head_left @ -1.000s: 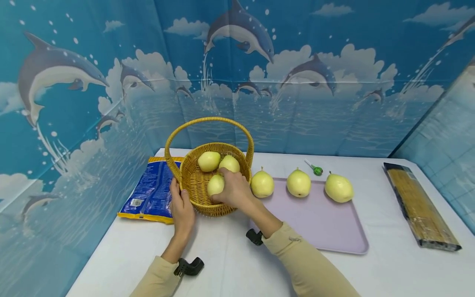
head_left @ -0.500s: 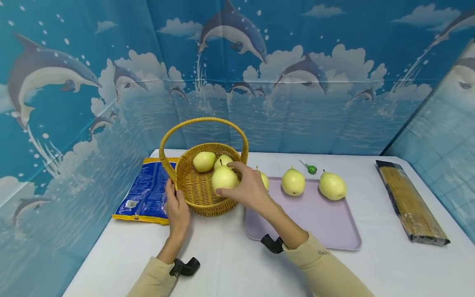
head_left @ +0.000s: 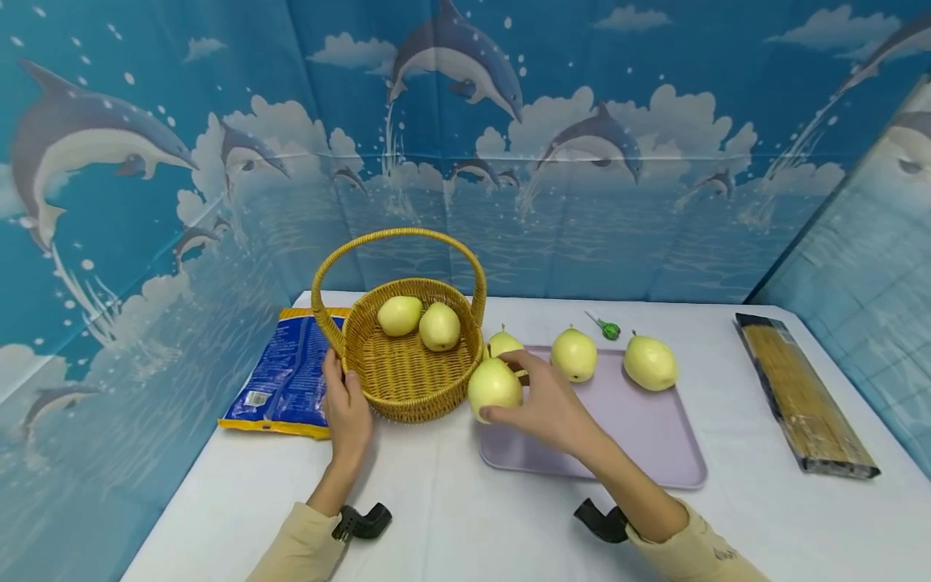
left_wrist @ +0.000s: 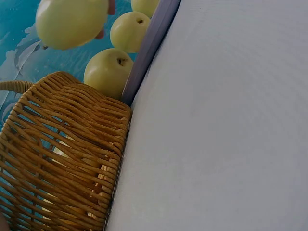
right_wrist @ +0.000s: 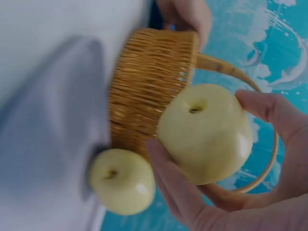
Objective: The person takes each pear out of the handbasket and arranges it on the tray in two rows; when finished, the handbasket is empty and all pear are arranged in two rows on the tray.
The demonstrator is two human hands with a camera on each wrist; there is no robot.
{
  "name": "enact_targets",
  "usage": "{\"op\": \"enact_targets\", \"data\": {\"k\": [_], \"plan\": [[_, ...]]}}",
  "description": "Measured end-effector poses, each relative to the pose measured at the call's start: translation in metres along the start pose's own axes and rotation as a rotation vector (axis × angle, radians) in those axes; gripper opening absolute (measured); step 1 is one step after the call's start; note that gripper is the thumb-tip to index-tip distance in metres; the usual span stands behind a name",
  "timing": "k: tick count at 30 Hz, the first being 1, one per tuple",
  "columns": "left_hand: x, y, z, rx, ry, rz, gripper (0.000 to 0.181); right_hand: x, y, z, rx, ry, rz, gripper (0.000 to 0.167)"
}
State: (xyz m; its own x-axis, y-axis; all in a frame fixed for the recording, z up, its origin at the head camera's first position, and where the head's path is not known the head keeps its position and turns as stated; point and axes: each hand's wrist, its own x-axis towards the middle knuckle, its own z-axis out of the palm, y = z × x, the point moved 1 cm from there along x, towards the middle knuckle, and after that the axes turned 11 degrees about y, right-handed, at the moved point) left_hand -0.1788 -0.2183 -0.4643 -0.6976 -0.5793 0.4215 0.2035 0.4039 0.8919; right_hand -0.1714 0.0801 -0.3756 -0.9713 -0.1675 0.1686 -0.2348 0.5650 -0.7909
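Observation:
My right hand (head_left: 556, 408) pinches a pale yellow-green pear (head_left: 494, 391) between thumb and fingers, just right of the wicker basket (head_left: 414, 411) and above the tray's left end. In the right wrist view the pear (right_wrist: 204, 137) is raised, with the basket behind it. Two more pears lie in the basket, one at the back left (head_left: 399, 315) and another (head_left: 440, 326) beside it. My left hand (head_left: 349, 416) rests against the basket's outer left side, its fingers extended near the handle base; some fingertips are hidden.
A lilac tray (head_left: 618, 440) carries a row of pears along its back edge: a left pear (head_left: 503, 343), a middle pear (head_left: 575, 356) and a right pear (head_left: 650, 363). Behind lies a green lollipop (head_left: 609, 331). A blue bag (head_left: 284, 380) lies left, a long brown packet (head_left: 807, 396) right.
My right hand has lifted a pear out of the basket and carried it right, past the rim. The left hand has stayed at the basket's side. The whole view has shifted slightly.

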Motion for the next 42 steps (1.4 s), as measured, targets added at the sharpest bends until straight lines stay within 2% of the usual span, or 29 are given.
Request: {"op": "enact_targets", "data": {"k": [6,11,16,24,28,36,42], "plan": [[0.000,0.000,0.001,-0.006,-0.003,0.009,0.056,-0.016,0.024,0.007,-0.104,0.011,0.025,0.080],[0.000,-0.001,0.000,-0.004,0.003,0.010,0.056,-0.024,0.031,0.011,-0.141,-0.015,0.068,0.069],[-0.001,-0.002,0.000,-0.006,0.002,0.011,0.055,-0.025,0.033,0.014,-0.146,-0.039,0.082,0.065],[-0.001,-0.004,0.000,-0.007,0.000,0.024,0.055,-0.023,0.037,0.007,-0.136,-0.127,0.069,0.071],[0.000,-0.003,0.000,-0.011,0.003,0.026,0.055,-0.021,0.037,-0.001,-0.127,-0.157,0.059,0.067],[0.000,-0.001,0.000,-0.008,0.004,0.019,0.056,-0.017,0.040,-0.009,-0.088,-0.175,0.098,0.062],[0.000,-0.001,0.000,0.006,0.004,0.000,0.056,-0.017,0.040,-0.007,0.009,-0.216,0.144,0.061]]}}
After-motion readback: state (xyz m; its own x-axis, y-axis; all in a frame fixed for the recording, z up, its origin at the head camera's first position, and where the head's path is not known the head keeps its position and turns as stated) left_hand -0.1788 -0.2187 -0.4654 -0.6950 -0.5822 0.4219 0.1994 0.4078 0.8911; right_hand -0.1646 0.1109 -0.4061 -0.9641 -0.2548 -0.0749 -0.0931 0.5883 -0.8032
